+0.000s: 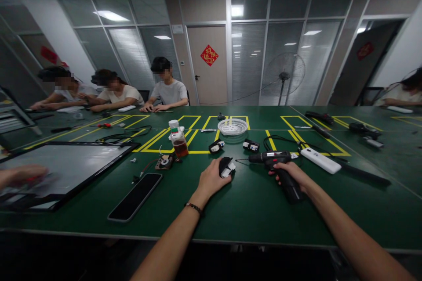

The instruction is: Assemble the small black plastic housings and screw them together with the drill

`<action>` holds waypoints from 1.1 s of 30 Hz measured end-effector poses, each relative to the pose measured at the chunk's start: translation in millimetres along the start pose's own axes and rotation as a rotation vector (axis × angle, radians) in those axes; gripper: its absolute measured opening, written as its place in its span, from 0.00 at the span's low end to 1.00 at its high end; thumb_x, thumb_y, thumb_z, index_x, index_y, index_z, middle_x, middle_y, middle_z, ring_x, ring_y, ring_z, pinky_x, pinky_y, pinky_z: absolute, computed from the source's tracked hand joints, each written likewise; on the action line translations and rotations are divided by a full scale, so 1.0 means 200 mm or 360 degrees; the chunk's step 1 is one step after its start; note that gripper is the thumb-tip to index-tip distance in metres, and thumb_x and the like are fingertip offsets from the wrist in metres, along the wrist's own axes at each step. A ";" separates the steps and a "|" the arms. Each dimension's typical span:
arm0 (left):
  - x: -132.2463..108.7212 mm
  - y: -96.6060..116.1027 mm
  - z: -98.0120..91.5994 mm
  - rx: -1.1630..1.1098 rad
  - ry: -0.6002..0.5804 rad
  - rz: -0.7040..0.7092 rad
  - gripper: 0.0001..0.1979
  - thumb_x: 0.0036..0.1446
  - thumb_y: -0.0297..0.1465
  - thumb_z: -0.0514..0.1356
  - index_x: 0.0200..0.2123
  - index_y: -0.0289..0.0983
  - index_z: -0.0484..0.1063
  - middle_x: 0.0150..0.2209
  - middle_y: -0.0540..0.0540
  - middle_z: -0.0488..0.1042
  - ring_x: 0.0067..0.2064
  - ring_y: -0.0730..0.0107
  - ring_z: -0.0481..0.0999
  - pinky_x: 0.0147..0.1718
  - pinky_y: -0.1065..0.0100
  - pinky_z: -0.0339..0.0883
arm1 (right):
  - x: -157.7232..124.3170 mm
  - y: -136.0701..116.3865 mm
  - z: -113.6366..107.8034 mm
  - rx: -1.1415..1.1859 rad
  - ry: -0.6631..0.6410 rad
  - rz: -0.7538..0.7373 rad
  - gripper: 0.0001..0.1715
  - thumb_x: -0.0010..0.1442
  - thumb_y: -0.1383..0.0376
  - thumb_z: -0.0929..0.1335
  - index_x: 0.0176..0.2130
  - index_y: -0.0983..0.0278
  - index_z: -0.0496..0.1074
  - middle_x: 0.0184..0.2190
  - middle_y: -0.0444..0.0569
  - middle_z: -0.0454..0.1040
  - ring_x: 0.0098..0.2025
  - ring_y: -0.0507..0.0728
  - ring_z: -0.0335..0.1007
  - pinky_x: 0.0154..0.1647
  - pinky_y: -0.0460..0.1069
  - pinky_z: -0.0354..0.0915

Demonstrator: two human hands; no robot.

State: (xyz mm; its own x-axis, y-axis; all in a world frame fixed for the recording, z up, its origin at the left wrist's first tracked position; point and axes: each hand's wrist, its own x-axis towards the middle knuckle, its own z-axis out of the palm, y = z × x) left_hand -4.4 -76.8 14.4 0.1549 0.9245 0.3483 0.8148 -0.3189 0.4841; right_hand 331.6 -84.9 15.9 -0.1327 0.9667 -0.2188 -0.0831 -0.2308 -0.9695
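My right hand (290, 173) is wrapped round the grip of a black cordless drill (270, 157), a finger near its trigger. The drill lies level, its long thin bit (242, 160) pointing left. My left hand (211, 178) is closed on a small black-and-white part (227, 167) resting low over the table; its exact kind is not clear. The bit's tip is close to this part, but I cannot tell whether they touch. Two similar black-and-white parts, one on the left (216, 145) and one on the right (251, 145), lie just beyond my hands.
A white plastic basket (232, 127) stands farther back. On the left are a bottle of brown liquid (180, 142), a small motor-like device (165, 161), a phone (136, 197) and a large framed panel (75, 167) with another person's blurred hand (26, 173). A white power strip (320, 160) lies right.
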 end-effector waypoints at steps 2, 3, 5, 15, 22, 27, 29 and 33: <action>0.00 0.00 -0.01 -0.0025 0.0008 0.0052 0.34 0.47 0.38 0.65 0.58 0.44 0.62 0.53 0.43 0.69 0.53 0.56 0.70 0.51 0.63 0.62 | 0.01 0.00 -0.02 -0.0171 0.0084 -0.0002 0.21 0.54 0.58 0.72 0.42 0.71 0.71 0.32 0.59 0.79 0.24 0.56 0.73 0.21 0.49 0.70; 0.00 0.00 -0.01 -0.0034 0.0011 0.0058 0.33 0.47 0.38 0.65 0.58 0.44 0.63 0.54 0.43 0.69 0.53 0.56 0.70 0.52 0.63 0.61 | 0.01 0.00 -0.02 -0.0257 0.0118 -0.0011 0.22 0.54 0.56 0.71 0.42 0.71 0.72 0.30 0.58 0.79 0.24 0.56 0.73 0.21 0.49 0.69; 0.00 0.00 0.00 -0.0057 0.0021 0.0032 0.33 0.47 0.38 0.66 0.58 0.44 0.64 0.54 0.42 0.69 0.54 0.55 0.70 0.53 0.62 0.61 | 0.01 -0.01 -0.04 -0.0443 0.0173 -0.0037 0.23 0.54 0.53 0.71 0.40 0.70 0.73 0.27 0.56 0.79 0.24 0.57 0.74 0.22 0.49 0.68; 0.09 -0.13 0.00 -0.0971 0.0229 -0.0655 0.31 0.50 0.50 0.59 0.49 0.33 0.72 0.35 0.41 0.77 0.25 0.69 0.73 0.23 0.70 0.65 | -0.01 -0.08 -0.06 -0.1931 0.0695 -0.0245 0.36 0.55 0.38 0.61 0.22 0.64 0.74 0.24 0.58 0.75 0.27 0.62 0.71 0.27 0.51 0.58; 0.10 -0.16 0.02 -0.1438 0.0253 -0.0663 0.31 0.54 0.52 0.52 0.47 0.31 0.72 0.37 0.39 0.78 0.25 0.71 0.71 0.19 0.72 0.64 | -0.09 -0.19 0.19 -0.2365 0.0959 -0.0692 0.28 0.65 0.50 0.58 0.36 0.64 0.77 0.29 0.60 0.75 0.34 0.64 0.71 0.35 0.53 0.58; 0.08 -0.14 0.01 -0.1479 0.0205 -0.0670 0.34 0.56 0.53 0.47 0.49 0.30 0.70 0.35 0.38 0.79 0.25 0.70 0.71 0.21 0.71 0.64 | 0.00 -0.20 0.54 -0.2009 -0.0152 -0.1137 0.20 0.63 0.52 0.64 0.47 0.59 0.75 0.42 0.52 0.75 0.41 0.59 0.70 0.42 0.50 0.60; 0.08 -0.13 0.00 -0.1472 0.0200 -0.0681 0.35 0.56 0.53 0.47 0.48 0.29 0.71 0.33 0.37 0.79 0.23 0.71 0.70 0.19 0.72 0.63 | 0.07 -0.15 0.63 -0.1956 -0.0325 -0.1120 0.24 0.59 0.50 0.68 0.50 0.60 0.74 0.45 0.52 0.72 0.42 0.59 0.69 0.44 0.50 0.60; 0.08 -0.14 0.00 -0.1580 0.0247 -0.0662 0.35 0.55 0.55 0.48 0.46 0.28 0.72 0.31 0.38 0.78 0.19 0.74 0.66 0.16 0.73 0.59 | 0.17 -0.01 0.68 -0.1918 -0.0342 -0.1141 0.22 0.58 0.53 0.69 0.49 0.61 0.73 0.45 0.53 0.69 0.43 0.58 0.68 0.46 0.49 0.61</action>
State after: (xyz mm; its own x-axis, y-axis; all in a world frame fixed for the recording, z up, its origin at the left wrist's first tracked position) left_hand -23.7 -53.2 6.0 -0.1583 0.9849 0.0708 -0.0386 -0.0778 0.9962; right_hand 193.7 -66.4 25.2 -0.5764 0.7718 0.2684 0.6705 0.6344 -0.3846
